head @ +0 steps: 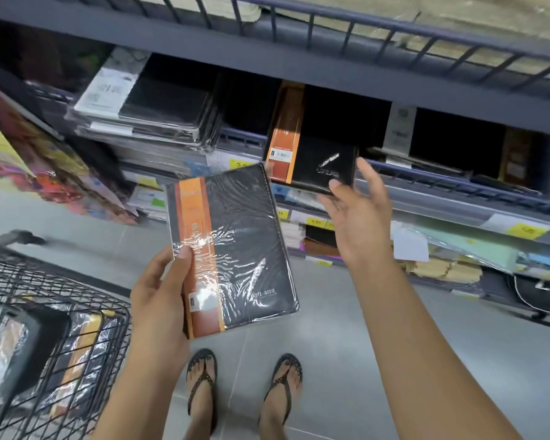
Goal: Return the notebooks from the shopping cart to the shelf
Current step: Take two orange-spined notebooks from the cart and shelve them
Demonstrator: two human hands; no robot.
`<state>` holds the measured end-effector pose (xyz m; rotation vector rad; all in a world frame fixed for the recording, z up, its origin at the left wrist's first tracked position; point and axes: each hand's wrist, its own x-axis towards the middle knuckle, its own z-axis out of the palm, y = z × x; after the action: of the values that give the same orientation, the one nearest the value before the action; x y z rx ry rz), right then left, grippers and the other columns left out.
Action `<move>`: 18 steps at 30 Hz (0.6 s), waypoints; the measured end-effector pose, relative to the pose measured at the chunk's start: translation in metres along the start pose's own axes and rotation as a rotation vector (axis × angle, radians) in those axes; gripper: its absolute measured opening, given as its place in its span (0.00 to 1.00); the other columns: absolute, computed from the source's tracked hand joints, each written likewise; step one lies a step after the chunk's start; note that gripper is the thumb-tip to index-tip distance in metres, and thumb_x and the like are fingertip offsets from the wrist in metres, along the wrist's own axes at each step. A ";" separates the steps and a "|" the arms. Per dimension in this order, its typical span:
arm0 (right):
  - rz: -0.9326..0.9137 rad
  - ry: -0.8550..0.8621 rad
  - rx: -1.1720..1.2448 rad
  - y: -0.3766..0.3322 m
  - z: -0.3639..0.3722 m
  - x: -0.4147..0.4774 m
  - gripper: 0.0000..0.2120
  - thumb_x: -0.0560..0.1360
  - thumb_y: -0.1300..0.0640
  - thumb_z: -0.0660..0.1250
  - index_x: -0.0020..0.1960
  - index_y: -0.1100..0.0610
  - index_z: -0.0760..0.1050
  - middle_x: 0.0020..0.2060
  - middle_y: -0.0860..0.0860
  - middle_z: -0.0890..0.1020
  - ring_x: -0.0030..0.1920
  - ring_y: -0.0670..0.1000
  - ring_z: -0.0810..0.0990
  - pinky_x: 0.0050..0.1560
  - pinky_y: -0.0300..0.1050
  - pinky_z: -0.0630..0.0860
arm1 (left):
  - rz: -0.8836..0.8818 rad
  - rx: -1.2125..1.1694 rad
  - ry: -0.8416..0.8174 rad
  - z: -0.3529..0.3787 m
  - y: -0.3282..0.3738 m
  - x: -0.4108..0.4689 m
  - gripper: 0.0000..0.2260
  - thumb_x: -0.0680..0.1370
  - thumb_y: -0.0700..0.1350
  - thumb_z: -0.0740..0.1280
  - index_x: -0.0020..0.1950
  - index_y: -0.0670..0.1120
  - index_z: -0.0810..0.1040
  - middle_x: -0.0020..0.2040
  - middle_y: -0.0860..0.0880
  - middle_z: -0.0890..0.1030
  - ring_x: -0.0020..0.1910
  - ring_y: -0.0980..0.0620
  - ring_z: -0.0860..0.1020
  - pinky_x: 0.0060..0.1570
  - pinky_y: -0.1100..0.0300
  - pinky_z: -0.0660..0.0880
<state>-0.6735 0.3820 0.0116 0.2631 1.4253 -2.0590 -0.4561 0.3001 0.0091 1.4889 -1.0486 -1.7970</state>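
My left hand [162,296] grips a black notebook [245,246] with an orange band, wrapped in shiny plastic, by its lower left corner and holds it face up at the middle of the view. A second black and orange notebook [311,160] lies on the shelf [458,192], jutting over the front edge. My right hand [359,214] is just below it, palm up with straight fingers whose tips touch its lower edge. The black wire shopping cart [45,312] at the lower left holds several more wrapped notebooks [77,354].
Stacks of wrapped black notebooks [159,106] fill the shelf to the left. The shelf board above [299,58] hangs low over them. Lower shelves carry yellow price tags [526,230] and paper goods. Colourful books [29,160] lean at the left. My sandalled feet stand on grey floor tiles.
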 end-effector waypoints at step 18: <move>0.076 -0.183 -0.172 0.003 -0.024 -0.066 0.24 0.71 0.57 0.72 0.64 0.43 0.74 0.52 0.59 0.84 0.56 0.58 0.82 0.58 0.51 0.77 | 0.040 -0.048 -0.095 0.049 0.024 -0.006 0.07 0.79 0.44 0.67 0.55 0.44 0.78 0.33 0.55 0.83 0.28 0.59 0.79 0.27 0.66 0.75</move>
<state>-0.6237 0.4269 0.0319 0.0548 1.4449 -1.8361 -0.5038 0.3019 0.0361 1.3566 -1.0661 -1.8675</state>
